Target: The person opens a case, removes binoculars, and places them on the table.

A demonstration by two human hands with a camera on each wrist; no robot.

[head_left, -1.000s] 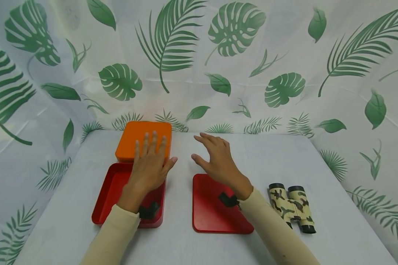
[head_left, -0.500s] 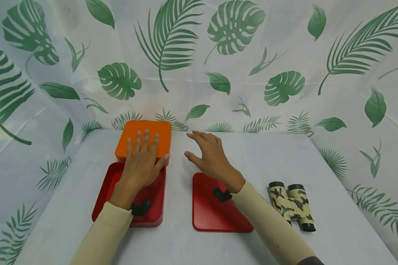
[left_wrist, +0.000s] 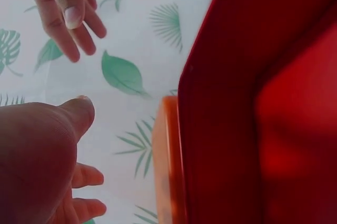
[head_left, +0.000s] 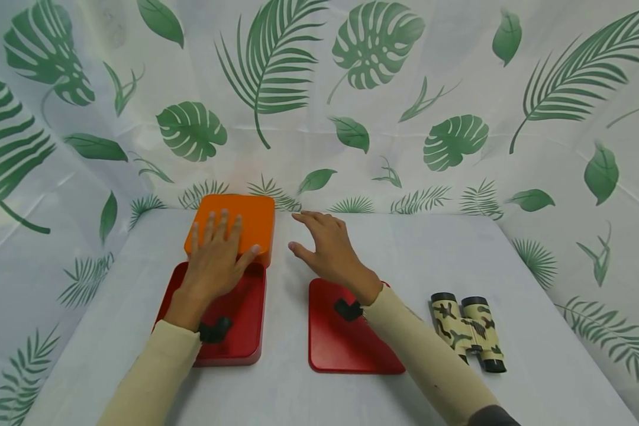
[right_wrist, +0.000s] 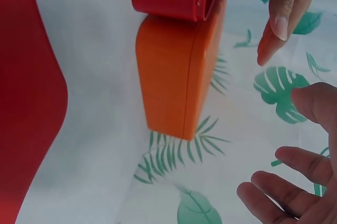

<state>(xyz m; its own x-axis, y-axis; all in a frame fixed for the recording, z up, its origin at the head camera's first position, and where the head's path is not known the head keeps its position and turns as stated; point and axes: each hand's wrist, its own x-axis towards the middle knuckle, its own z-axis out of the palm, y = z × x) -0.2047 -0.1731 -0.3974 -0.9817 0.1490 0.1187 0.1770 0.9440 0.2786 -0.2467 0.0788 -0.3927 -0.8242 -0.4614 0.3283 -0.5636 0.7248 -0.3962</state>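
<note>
- Both hands have drifted to the left since half a second ago, the left hand and the right hand together; on my feed, everything lying on the white surface has stayed put.
- Left fingers are straight and spread, the thumb held out to the side, with nothing in their hold. Right fingers bend loosely, thumb well apart from them, and they have hold of nothing either.
- What a reach would turn on, as I judge it, is the smooth, round-cornered orange case: from the head it shows beneath the left fingertips, yet the right wrist view shows me that hand raised clear of it. Left is the nearer hand; from the right fingers the case lies off to the left.
- I cannot be sure of the case's long axis, foreshortened as it is.
- Under the left palm, on the body side of its fingers, I see the glossy red rectangular uncovered box, right up against the case or nearly so.
- Bodyward of the right fingers lies the flat red square-cut panel; farther right of them, the camouflage-patterned binoculars with black ends.
- I can read no brand, label or writing anywhere.
</note>
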